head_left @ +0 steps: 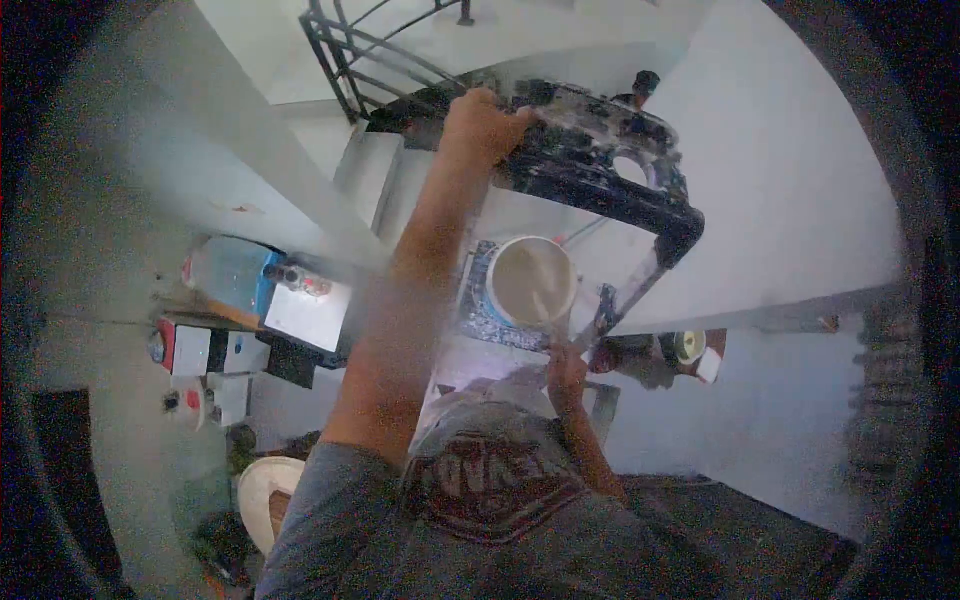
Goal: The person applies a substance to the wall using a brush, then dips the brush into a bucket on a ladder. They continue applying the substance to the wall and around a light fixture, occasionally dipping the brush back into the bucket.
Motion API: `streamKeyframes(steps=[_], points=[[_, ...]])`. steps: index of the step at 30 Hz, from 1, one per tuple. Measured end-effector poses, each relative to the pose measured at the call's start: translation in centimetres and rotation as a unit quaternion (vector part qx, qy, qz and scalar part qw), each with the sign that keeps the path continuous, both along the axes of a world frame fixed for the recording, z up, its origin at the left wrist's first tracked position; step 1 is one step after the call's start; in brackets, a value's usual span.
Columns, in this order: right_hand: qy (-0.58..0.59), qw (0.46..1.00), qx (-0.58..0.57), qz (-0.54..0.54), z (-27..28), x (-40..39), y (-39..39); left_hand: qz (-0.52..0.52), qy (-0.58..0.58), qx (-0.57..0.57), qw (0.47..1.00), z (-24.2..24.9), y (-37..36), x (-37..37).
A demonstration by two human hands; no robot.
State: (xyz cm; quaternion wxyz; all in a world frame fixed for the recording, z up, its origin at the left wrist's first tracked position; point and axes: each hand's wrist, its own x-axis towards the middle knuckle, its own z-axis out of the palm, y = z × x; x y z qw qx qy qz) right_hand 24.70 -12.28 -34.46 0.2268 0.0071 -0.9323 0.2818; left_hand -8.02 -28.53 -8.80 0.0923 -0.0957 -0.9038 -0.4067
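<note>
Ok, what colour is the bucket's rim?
The bucket's rim is white; it shows best in the head view.

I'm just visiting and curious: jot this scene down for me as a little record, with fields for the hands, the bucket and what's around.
Left hand: on top of the dark, paint-marked frame; the hand shows, but how firmly it holds is unclear
Right hand: at the bucket's near side; whether it holds anything is unclear
Bucket: round, pale rim, on a speckled platform
Contents: pale material
Clothing: grey printed shirt
Background: dark metal railing
</note>
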Motion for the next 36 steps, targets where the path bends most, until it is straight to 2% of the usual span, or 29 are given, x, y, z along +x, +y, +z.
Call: streamKeyframes(steps=[2,4,6,8,9,11,12,14,15,17,19,21,22,23,24,25,26,27,29,30,32,34,36], points=[[0.037,0.999,-0.029,-0.01,-0.2,0.6,0.2,-0.007,-0.037,-0.017,0.999,-0.2,-0.1,-0.6],[0.017,0.998,-0.068,-0.005,-0.8,0.4,0.1,-0.002,-0.055,0.022,0.998,-1.3,0.0,-1.2],[-0.002,0.994,-0.105,-0.003,-1.1,0.8,0.1,-0.006,-0.029,-0.024,0.999,-0.5,0.0,-0.4],[-0.137,0.98,-0.143,-0.001,-1.3,0.7,0.2,-0.021,-0.004,-0.032,0.999,-1.0,0.2,-1.2],[-0.137,0.98,-0.143,-0.001,0.5,0.2,0.0,-0.027,-0.051,-0.023,0.998,0.0,0.1,-0.6],[-0.279,0.92,-0.269,-0.046,5.8,0.3,-0.8,-0.012,-0.036,-0.029,0.999,0.5,0.0,0.1],[-0.28,0.92,-0.27,-0.046,3.9,0.8,-0.4,0.001,-0.016,-0.033,0.999,0.5,0.1,0.1],[-0.121,0.991,-0.054,-0.004,-2.1,1.5,0.7,0.0,-0.004,-0.021,1.0,-0.5,-0.1,-0.4],[-0.12,0.991,-0.055,-0.007,-2.9,1.4,1.1,0.0,0.005,-0.009,1.0,-0.4,0.0,-0.2],[0.035,0.991,0.127,0.029,-3.6,0.8,2.0,-0.023,-0.017,-0.003,1.0,0.7,0.1,0.6],[0.026,0.993,0.118,0.019,-2.8,1.0,2.4,-0.04,-0.044,-0.001,0.998,1.2,-0.1,1.0],[0.016,0.994,0.106,0.005,0.5,1.4,1.9,-0.037,-0.065,0.041,0.996,0.0,0.0,0.1],[-0.081,0.996,0.019,0.01,3.4,1.0,1.5,-0.04,-0.06,0.04,0.997,-0.3,0.0,-0.4],[-0.177,0.982,-0.068,0.016,4.9,0.7,1.4,-0.03,-0.029,-0.008,0.999,-0.7,-0.1,-1.0],[-0.172,0.983,-0.069,0.013,2.6,0.4,1.9,-0.019,0.0,-0.055,0.998,-0.7,-0.1,-1.3],[-0.098,0.994,-0.032,0.031,-1.8,0.1,2.5,-0.022,0.003,-0.056,0.998,-0.6,-0.2,-1.3],[-0.024,0.999,0.005,0.048,-2.0,-0.3,2.3,-0.029,-0.044,-0.023,0.998,-0.5,-0.3,-1.0],[-0.022,0.999,0.006,0.046,-1.9,-0.3,2.6,-0.036,-0.09,0.011,0.995,-0.3,-0.2,-0.9],[-0.158,0.979,-0.114,0.055,-0.4,-0.4,3.3,-0.027,-0.071,-0.004,0.997,0.1,0.1,-0.8],[-0.16,0.979,-0.114,0.058,0.5,-0.2,3.3,-0.02,-0.056,-0.022,0.998,0.1,0.0,-0.7],[-0.075,0.992,-0.059,0.078,1.6,0.0,3.3,-0.002,-0.029,-0.022,0.999,-0.9,-0.1,-1.5],[-0.033,0.993,-0.064,0.088,0.0,-0.3,3.5,0.014,0.0,-0.023,1.0,-1.8,-0.1,-2.1],[0.007,0.993,-0.07,0.099,-2.3,-0.6,3.8,-0.011,-0.019,-0.026,0.999,0.2,0.2,-0.2]])
